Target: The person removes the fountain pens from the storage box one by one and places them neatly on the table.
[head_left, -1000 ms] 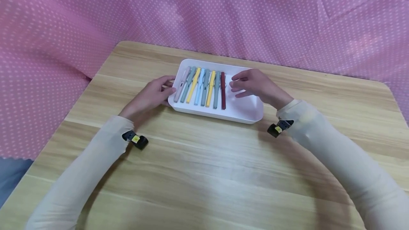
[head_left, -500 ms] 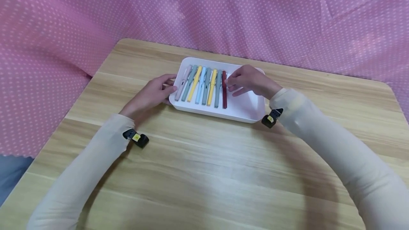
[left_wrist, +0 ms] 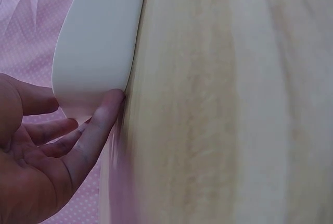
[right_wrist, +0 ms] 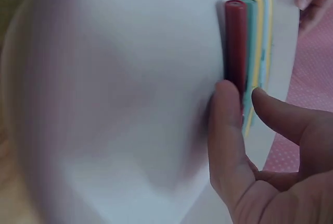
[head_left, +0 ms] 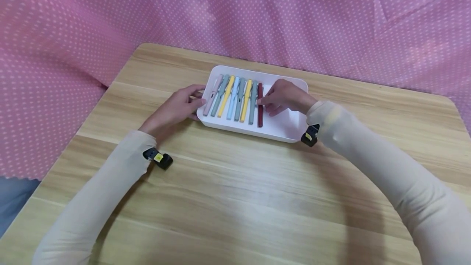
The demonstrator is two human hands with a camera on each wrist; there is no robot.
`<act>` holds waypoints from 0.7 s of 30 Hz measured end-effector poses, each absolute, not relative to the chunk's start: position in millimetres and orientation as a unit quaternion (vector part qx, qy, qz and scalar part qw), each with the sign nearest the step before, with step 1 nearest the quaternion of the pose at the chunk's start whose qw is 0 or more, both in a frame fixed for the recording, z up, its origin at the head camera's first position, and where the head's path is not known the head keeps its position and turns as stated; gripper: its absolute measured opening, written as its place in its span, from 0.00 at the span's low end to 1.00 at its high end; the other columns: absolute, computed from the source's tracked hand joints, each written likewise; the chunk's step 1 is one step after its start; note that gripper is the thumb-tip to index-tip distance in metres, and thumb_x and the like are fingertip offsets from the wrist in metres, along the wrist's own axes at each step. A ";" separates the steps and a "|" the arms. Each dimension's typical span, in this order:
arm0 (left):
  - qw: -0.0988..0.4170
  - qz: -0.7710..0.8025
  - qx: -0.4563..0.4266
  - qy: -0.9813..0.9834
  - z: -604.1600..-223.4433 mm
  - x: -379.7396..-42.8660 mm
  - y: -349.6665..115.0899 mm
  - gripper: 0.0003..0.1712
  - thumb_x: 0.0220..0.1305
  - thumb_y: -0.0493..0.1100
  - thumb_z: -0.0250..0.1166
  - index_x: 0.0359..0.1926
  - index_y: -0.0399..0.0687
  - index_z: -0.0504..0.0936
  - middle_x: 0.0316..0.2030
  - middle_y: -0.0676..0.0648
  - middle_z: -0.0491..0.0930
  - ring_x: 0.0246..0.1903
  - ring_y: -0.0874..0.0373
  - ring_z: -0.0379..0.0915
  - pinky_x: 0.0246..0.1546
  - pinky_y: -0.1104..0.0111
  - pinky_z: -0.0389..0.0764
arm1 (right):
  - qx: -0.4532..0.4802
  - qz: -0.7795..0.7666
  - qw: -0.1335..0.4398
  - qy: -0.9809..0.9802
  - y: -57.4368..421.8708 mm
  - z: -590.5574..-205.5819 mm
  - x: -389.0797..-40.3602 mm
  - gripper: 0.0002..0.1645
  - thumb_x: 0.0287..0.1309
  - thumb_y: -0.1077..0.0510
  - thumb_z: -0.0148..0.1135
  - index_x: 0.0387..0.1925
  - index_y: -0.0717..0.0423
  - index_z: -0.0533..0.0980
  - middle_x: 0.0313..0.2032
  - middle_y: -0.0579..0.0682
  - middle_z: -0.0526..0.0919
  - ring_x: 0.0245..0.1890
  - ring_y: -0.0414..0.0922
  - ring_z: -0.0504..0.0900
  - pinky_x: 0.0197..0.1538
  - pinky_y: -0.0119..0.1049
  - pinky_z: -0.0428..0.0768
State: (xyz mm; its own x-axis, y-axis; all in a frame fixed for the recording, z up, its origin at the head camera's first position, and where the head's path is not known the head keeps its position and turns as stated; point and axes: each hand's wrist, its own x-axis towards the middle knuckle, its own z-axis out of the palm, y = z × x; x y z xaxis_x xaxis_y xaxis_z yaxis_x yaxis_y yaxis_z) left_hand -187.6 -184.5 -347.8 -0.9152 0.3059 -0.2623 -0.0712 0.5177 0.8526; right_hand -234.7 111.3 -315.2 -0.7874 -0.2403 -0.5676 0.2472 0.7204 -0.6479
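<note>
The left hand [head_left: 176,107], fingers relaxed, touches the tray [head_left: 282,129] at its right. The red pen [head_left: 260,120], probably light, stiff, slippery, is at fingertips of the right hand [head_left: 285,95]; if pinched, I cannot tell. Better hold mid-length.

8 pens [head_left: 233,99] lie side by side in a white tray [head_left: 281,126], the dark red pen [head_left: 260,115] rightmost.

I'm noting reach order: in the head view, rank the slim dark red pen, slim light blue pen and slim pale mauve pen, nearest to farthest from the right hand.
1. Dark red pen: row's right end, at the right hand.
2. Light blue pen: mid-row.
3. Pale mauve pen: row's left end.
</note>
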 end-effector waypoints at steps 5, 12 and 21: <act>0.192 0.489 0.068 0.848 -345.2 -186.4 -183.7 0.30 0.73 0.44 0.51 0.72 0.50 0.56 0.55 0.44 0.66 0.48 0.51 0.72 0.38 0.66 0.85 | -0.010 -0.359 0.318 0.878 109.7 -318.3 -232.1 0.18 0.56 0.54 0.67 0.41 0.66 0.77 0.33 0.58 0.82 0.30 0.47 0.84 0.38 0.37 0.85; 0.197 0.483 0.063 0.851 -344.2 -186.9 -183.7 0.30 0.73 0.45 0.51 0.72 0.51 0.56 0.56 0.44 0.66 0.48 0.51 0.72 0.39 0.66 0.84 | -0.008 -0.351 0.318 0.881 106.2 -318.7 -232.3 0.16 0.59 0.57 0.64 0.44 0.65 0.75 0.37 0.59 0.82 0.32 0.48 0.83 0.37 0.36 0.86; 0.200 0.482 0.066 0.850 -346.2 -187.9 -183.9 0.30 0.73 0.45 0.51 0.72 0.51 0.55 0.56 0.44 0.66 0.49 0.50 0.72 0.40 0.66 0.84 | -0.012 -0.352 0.323 0.878 106.4 -320.0 -231.2 0.16 0.60 0.58 0.62 0.46 0.64 0.72 0.39 0.60 0.80 0.35 0.49 0.83 0.38 0.36 0.85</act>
